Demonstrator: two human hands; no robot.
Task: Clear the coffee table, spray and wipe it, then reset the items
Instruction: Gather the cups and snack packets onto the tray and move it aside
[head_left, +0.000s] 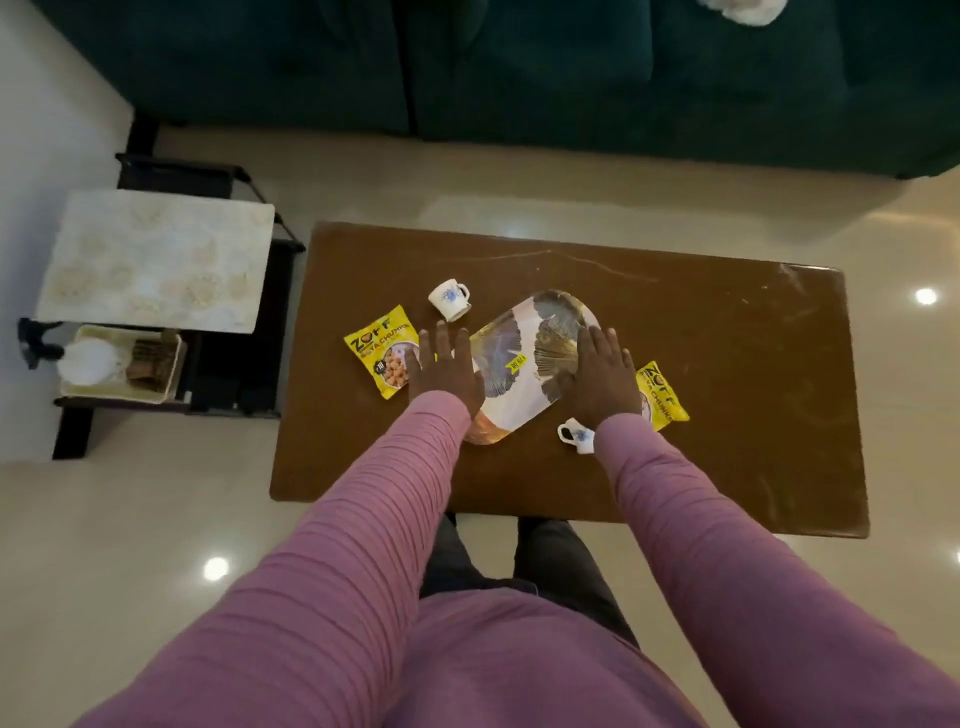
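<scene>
A brown coffee table (701, 395) holds a white and gold patterned tray (519, 358) lying at an angle near its middle. My left hand (447, 369) is flat with straight fingers at the tray's left edge, partly over a yellow snack packet (376, 348). My right hand (602, 374) lies flat on the tray's right edge. A second yellow packet (662, 395) sits just right of that hand. One white cup (449, 300) stands beyond the tray on the left. Another white cup (575, 435) rests near my right wrist, partly hidden by the sleeve.
A small side table (156, 260) with a pale patterned top stands to the left, with a basket of items (119, 364) on its lower shelf. A dark green sofa (519, 67) runs along the far side. Glossy floor tiles surround the coffee table.
</scene>
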